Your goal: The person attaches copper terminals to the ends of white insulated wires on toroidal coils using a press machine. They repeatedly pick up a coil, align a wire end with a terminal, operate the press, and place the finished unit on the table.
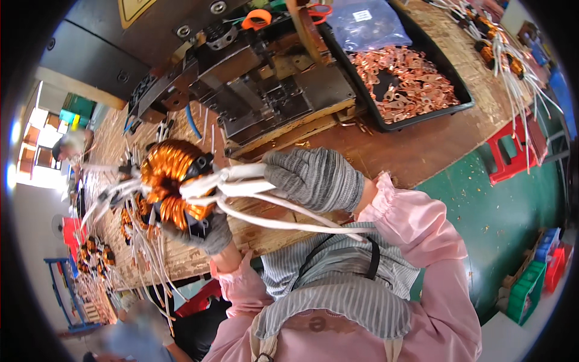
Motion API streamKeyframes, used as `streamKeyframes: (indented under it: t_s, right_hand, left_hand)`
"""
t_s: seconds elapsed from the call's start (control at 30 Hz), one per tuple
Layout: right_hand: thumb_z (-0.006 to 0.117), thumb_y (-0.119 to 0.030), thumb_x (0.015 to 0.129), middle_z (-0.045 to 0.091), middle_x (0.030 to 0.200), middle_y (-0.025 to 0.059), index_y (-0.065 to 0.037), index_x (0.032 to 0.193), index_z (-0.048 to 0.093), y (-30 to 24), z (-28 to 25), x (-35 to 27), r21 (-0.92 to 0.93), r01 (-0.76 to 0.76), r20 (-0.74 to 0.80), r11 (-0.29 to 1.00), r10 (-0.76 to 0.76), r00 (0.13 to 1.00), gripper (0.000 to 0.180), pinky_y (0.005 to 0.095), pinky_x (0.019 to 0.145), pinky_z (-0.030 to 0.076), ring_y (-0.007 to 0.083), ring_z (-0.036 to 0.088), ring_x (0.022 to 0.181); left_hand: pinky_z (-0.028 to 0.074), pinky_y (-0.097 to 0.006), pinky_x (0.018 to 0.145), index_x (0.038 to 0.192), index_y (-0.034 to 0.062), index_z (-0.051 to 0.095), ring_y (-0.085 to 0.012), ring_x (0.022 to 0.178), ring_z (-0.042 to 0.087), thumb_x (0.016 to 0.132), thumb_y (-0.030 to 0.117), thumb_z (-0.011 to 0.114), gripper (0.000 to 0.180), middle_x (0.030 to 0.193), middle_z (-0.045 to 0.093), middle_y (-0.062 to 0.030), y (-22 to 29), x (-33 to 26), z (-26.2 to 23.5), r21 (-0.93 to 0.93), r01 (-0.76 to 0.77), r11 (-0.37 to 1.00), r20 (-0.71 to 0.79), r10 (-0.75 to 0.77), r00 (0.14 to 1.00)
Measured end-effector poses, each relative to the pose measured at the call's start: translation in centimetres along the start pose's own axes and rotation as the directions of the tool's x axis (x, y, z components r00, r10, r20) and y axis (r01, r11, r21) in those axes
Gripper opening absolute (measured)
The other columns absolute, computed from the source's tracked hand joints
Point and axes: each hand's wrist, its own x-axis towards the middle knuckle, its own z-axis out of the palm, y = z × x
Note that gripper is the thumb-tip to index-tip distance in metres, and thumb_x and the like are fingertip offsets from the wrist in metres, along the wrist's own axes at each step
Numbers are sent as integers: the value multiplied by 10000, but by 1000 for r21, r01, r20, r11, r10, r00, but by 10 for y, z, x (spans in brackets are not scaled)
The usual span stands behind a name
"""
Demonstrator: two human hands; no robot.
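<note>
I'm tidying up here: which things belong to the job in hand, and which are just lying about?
In the job:
- coil, in the left hand
- white leads, in the right hand
- probably the machine and copper lugs, nearby but untouched

Seemingly just lying about:
- orange ring
- red stool

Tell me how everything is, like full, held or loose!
Coil: held up
White wires: bunched, ends loose
Left hand: gloved, holding coil
Right hand: gloved, gripping wires
Tray: partly filled with copper pieces
Bag: resting over tray's far part
Machine: running or not, can't tell
</note>
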Motion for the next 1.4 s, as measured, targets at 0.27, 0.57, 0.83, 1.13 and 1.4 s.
streamKeyframes:
  t_s: [0.27, 0.57, 0.83, 1.13, 1.4]
  right_hand:
    - [506, -235, 806, 594, 936, 117, -54, 1006, 553, -23, 14, -17, 231, -75, -256, 970, 135, 957, 274, 333, 702, 471, 247, 591, 823]
    - [513, -310, 792, 566, 673, 82, -95, 783, 564, -3, -10, -15, -206, -99, -131, 973, 73, 989, 222, 365, 485, 437, 263, 578, 610]
    - [497, -387, 772, 544, 589, 58, -108, 708, 551, 29, -65, -15, -460, -108, 207, 881, 225, 952, 291, 348, 450, 424, 249, 563, 552]
    - [492, -440, 764, 600, 871, 193, -46, 891, 628, 135, -122, -42, -778, -622, -159, 84, 932, 325, 436, 398, 774, 441, 319, 580, 839]
    - [512, -302, 811, 604, 799, 135, -32, 909, 564, 147, -118, -54, -459, -790, -292, 406, 771, 566, 291, 354, 680, 457, 257, 595, 746]
  left_hand:
    - [325, -443, 962, 1261, 65, 335, -283, 1099, 425, 660, 585, 574, 830, 1236, 418, -114, 0, -24, -11, 56, 165, 985, 143, -172, 975]
    - [317, -462, 958, 1267, 73, 324, -291, 1109, 408, 637, 610, 568, 863, 1244, 403, -116, -13, -11, -25, 124, 330, 936, 267, -351, 897]
    - [309, -479, 956, 1273, 81, 314, -297, 1118, 393, 617, 631, 563, 892, 1252, 390, -117, -21, 13, -36, 136, 402, 905, 333, -424, 842]
    - [301, -498, 952, 1279, 89, 303, -304, 1128, 377, 594, 656, 556, 924, 1260, 375, -119, -22, 25, -34, 10, 437, 899, 365, -410, 836]
    - [293, -515, 949, 1284, 96, 293, -311, 1137, 362, 574, 677, 551, 953, 1267, 361, -121, -24, 29, -29, -58, 428, 902, 376, -377, 846]
